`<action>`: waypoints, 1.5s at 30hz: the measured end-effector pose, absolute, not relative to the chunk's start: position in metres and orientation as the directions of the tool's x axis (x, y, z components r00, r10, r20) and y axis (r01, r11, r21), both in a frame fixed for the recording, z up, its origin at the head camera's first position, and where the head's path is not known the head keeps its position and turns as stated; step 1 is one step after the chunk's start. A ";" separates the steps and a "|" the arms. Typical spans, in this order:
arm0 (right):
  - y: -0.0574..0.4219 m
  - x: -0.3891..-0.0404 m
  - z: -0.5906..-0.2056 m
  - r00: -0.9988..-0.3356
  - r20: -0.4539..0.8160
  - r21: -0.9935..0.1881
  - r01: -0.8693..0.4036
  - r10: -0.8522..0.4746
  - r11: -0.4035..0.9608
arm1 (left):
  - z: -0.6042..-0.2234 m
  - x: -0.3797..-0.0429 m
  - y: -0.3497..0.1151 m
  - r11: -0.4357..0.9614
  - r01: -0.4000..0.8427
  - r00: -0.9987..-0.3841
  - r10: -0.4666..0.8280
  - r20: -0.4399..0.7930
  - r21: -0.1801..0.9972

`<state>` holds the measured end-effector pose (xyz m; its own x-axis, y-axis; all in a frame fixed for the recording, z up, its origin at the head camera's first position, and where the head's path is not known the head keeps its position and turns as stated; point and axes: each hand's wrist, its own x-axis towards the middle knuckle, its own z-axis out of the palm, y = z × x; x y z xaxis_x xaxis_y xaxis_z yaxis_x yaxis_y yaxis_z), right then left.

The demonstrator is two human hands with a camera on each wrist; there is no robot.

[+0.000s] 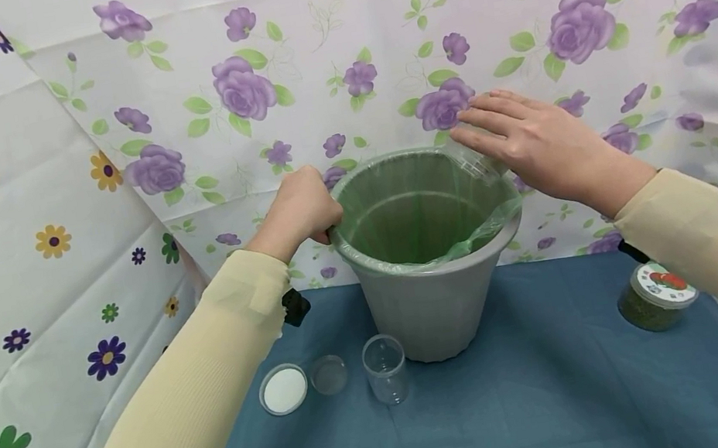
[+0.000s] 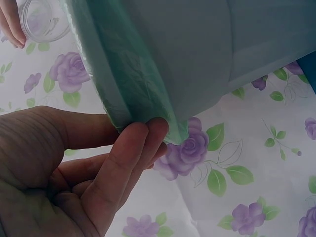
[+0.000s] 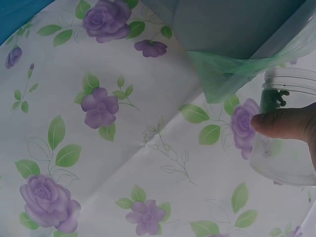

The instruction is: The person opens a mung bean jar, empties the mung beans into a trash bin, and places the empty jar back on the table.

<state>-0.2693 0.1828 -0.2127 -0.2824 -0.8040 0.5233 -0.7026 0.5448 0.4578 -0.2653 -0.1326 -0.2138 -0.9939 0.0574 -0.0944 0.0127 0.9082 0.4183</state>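
A grey trash bin (image 1: 426,315) stands at the back of the table, lined with a thin green plastic bag (image 1: 496,222) folded over its rim. My left hand (image 1: 303,205) pinches the bag-covered rim on the left side, thumb and fingertips (image 2: 131,143) meeting there in the left wrist view. At the right rim, my right hand (image 1: 540,144) holds a clear plastic jar (image 1: 475,162), tilted with its mouth toward the inside of the bin. A dark green clump (image 3: 271,100) shows in that jar near the mouth, beside my thumb (image 3: 284,123).
Before the bin, a clear plastic cup (image 1: 386,376), a clear round lid (image 1: 329,375) and a round dish with white contents (image 1: 284,390) sit on the blue cloth (image 1: 503,420). A lidded jar (image 1: 656,296) stands at right. Flowered sheets (image 1: 314,27) hang behind.
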 end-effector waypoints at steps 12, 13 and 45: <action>0.181 -0.270 -0.212 -0.281 0.514 0.474 -0.694 -0.810 0.542 | -0.213 -0.265 -0.132 0.909 0.020 -0.994 0.063 -0.089 0.417; 0.181 -0.270 -0.213 -0.284 0.513 0.474 -0.693 -0.810 0.543 | -0.213 -0.265 -0.132 0.909 0.021 -0.994 0.063 -0.087 0.417; 0.186 -0.273 -0.216 -0.306 0.501 0.479 -0.681 -0.810 0.554 | -0.216 -0.266 -0.133 0.910 0.024 -0.994 0.065 -0.085 0.414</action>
<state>-0.2735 0.1862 -0.2161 -0.3059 -0.8098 0.5007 -0.6808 0.5537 0.4795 -0.2658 -0.1333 -0.2156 -0.9943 0.0647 -0.0851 0.0238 0.9100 0.4139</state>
